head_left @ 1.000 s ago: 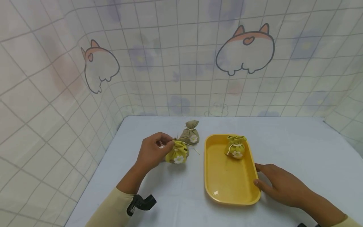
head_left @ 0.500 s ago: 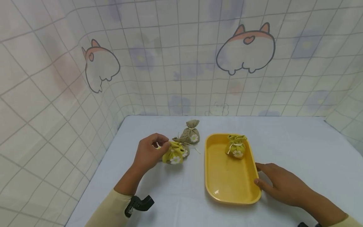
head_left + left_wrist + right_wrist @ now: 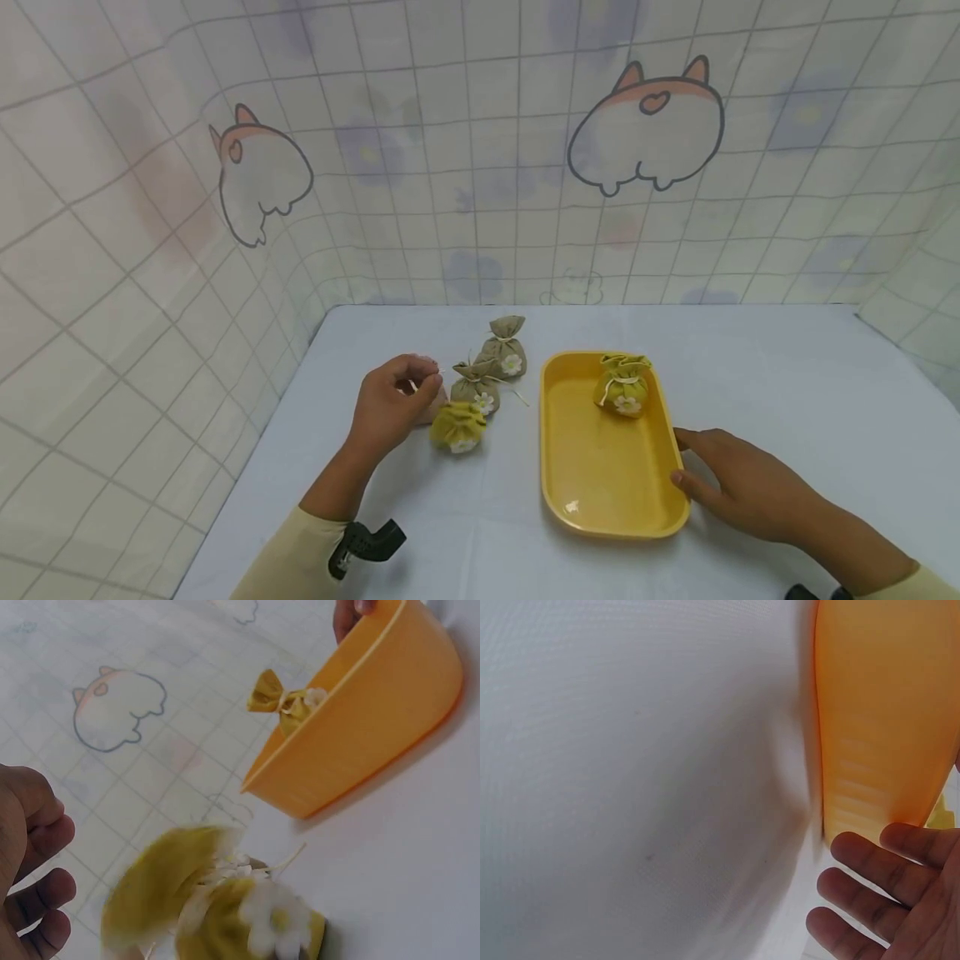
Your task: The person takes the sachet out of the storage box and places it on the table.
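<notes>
My left hand (image 3: 393, 402) hovers at the left with fingers loosely bent and thumb near the index fingertip. Just below and right of it is a yellow drawstring pouch (image 3: 457, 427) with a white flower, apart from the fingers and blurred in the left wrist view. Behind that hand a pale pinkish pouch (image 3: 432, 408) is partly hidden. Two grey-brown pouches (image 3: 476, 388) with white flowers stand beyond. My right hand (image 3: 750, 490) touches the right side of a yellow tray (image 3: 600, 492), its fingers (image 3: 885, 874) fairly straight against the outer wall. Another yellow pouch (image 3: 622, 387) sits in the tray's far right corner.
A white cloth covers the table (image 3: 787, 375). Behind and at the sides hangs a checked curtain (image 3: 450, 167) with cartoon animal drawings. A black strap mount (image 3: 367, 546) is on the left wrist.
The left hand has let go of the yellow pouch, which has dropped below the fingers. Earlier the hand moved slightly left with it, uncovering a grey-brown pouch. The right hand and tray stay put.
</notes>
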Demonstrator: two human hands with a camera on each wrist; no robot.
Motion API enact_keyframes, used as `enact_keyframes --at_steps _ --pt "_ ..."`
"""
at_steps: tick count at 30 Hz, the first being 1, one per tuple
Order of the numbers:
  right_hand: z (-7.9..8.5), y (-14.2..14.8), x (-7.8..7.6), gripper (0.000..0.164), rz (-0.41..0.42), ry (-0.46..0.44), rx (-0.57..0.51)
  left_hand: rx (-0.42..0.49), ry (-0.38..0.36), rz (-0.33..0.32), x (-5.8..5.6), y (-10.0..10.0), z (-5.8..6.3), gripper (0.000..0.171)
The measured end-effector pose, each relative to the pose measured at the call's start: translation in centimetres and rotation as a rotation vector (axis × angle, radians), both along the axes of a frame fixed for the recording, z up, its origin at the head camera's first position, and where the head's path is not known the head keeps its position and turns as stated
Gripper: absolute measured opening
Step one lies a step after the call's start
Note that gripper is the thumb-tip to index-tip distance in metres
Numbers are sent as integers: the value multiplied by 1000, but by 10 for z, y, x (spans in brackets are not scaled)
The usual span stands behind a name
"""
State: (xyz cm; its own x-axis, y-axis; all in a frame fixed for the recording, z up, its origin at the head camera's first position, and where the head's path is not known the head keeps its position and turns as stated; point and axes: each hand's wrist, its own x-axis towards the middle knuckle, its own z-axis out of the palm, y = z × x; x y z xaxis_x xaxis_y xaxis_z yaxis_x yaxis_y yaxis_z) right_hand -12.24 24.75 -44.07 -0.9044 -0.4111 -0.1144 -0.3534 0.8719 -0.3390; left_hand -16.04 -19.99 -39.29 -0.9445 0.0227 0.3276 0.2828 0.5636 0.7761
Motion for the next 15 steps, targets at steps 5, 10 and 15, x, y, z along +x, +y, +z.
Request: enact_keyframes --at_steps 5,10,15 --pt "0 1 0 72 5 1 -1 14 2 -3 0 3 5 7" --pt "2 0 1 72 2 -5 1 23 -13 -27 -2 14 8 6" --pt "4 -2 2 72 -15 -16 -1 18 -28 -66 -6 27 12 6"
